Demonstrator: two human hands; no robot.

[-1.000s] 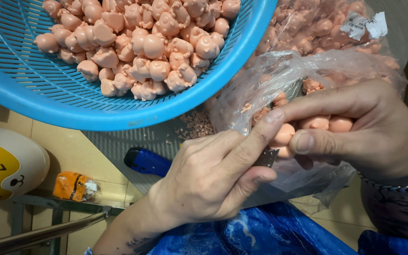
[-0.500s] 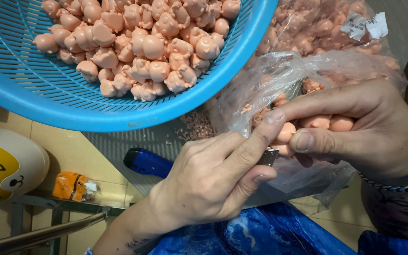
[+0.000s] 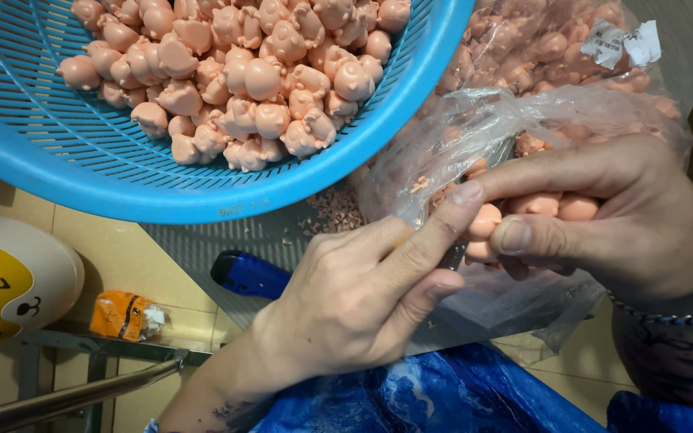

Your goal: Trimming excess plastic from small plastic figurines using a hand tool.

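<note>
Up at eleven o'clock sits the round blue plastic basket (image 3: 122,172), heaped with pink figures. At three o'clock the right hand (image 3: 627,216) pinches a small soft pink rubber figure (image 3: 484,220), thumb and forefinger closed on its sides. At six o'clock the left hand (image 3: 354,301) is clenched around a thin tool at the figure's edge. It looks light and squashy, best held by its body.

My basket (image 3: 122,172) of figures (image 3: 242,72) sits at eleven o'clock, the bag (image 3: 523,112) at two. My left hand (image 3: 346,309) meets my right hand (image 3: 627,220) at four, with a cutter (image 3: 250,275) just left of them.
</note>
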